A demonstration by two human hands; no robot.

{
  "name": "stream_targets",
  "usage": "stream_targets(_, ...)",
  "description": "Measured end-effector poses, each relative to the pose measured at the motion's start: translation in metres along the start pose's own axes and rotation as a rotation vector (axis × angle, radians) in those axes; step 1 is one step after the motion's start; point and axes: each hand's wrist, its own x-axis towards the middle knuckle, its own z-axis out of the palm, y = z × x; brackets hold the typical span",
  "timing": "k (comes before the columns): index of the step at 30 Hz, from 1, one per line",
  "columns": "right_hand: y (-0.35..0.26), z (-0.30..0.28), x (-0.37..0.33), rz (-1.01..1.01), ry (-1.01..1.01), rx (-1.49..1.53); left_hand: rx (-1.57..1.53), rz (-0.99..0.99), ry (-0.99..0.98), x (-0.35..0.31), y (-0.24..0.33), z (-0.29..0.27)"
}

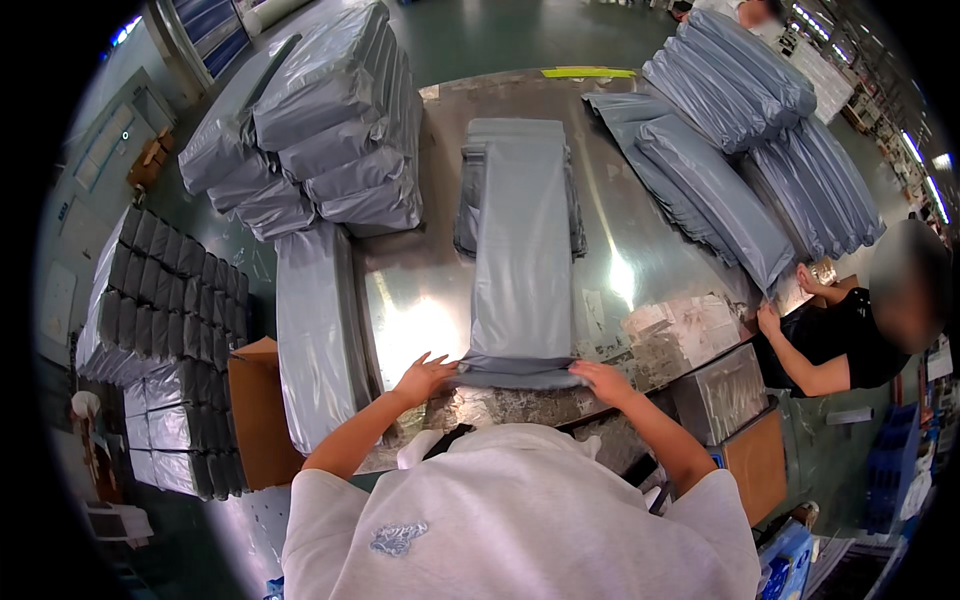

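Note:
A long grey plastic bag [522,240] lies flat on the metal table in front of me, its near end folded over into a crumpled band. My left hand [425,380] holds the left corner of that band, with fingers and thumb closing on the plastic. At the opposite corner, my right hand [603,382] pinches the band's edge. Beneath the bag's far half, darker grey bundled plastic [577,215] sticks out on both sides.
Stacked grey packages [340,130] rise at the table's far left, above a long grey package [318,330]. More grey packages [735,80] are piled at far right. A co-worker [850,330] handles a bag there. Cardboard boxes [262,415] flank the table.

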Motion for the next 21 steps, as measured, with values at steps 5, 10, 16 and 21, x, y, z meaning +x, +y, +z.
stream_targets(5,0.019,-0.007,0.024,0.346,0.275,0.316,-0.278,-0.160,0.282,0.019,-0.015,0.001)
stream_targets(10,0.061,0.019,0.060,0.508,0.173,0.443,-0.442,-0.341,0.337,0.086,-0.036,0.021)
stream_targets(16,0.058,0.048,0.108,0.680,0.422,0.637,-0.726,-0.752,0.363,0.144,-0.047,0.081)
stream_targets(21,0.062,0.076,0.141,0.720,0.719,1.218,-1.908,-0.732,0.433,0.162,-0.046,0.093)
